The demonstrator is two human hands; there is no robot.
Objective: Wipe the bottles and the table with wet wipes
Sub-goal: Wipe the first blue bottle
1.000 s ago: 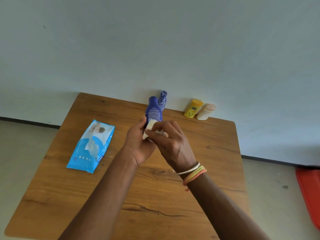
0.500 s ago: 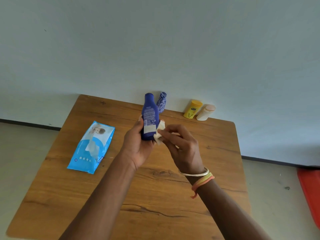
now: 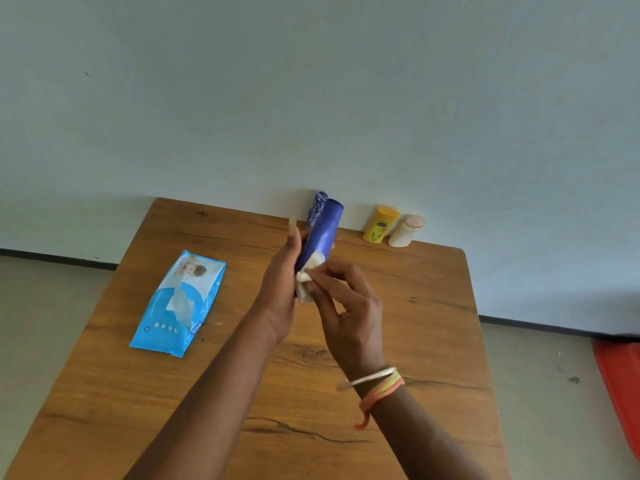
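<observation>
My left hand (image 3: 281,289) grips a dark blue bottle (image 3: 322,230) by its lower part, tilted with its top leaning away to the right, above the wooden table (image 3: 415,306). My right hand (image 3: 349,313) pinches a crumpled white wet wipe (image 3: 306,282) and presses it against the bottle's lower side. A blue wet-wipe pack (image 3: 180,303) lies flat on the table's left half. At the far edge stand a patterned blue bottle (image 3: 316,204), partly hidden behind the held one, a yellow bottle (image 3: 380,224) and a cream bottle (image 3: 406,231).
The table's far edge meets a pale wall. Grey floor shows on both sides, and a red object (image 3: 620,386) lies on the floor at the right. Bracelets ring my right wrist.
The blue bottle has turned in my left hand, its label side rotating away and its top tilting right. My right hand with the wipe slid down to the bottle's lower side.
</observation>
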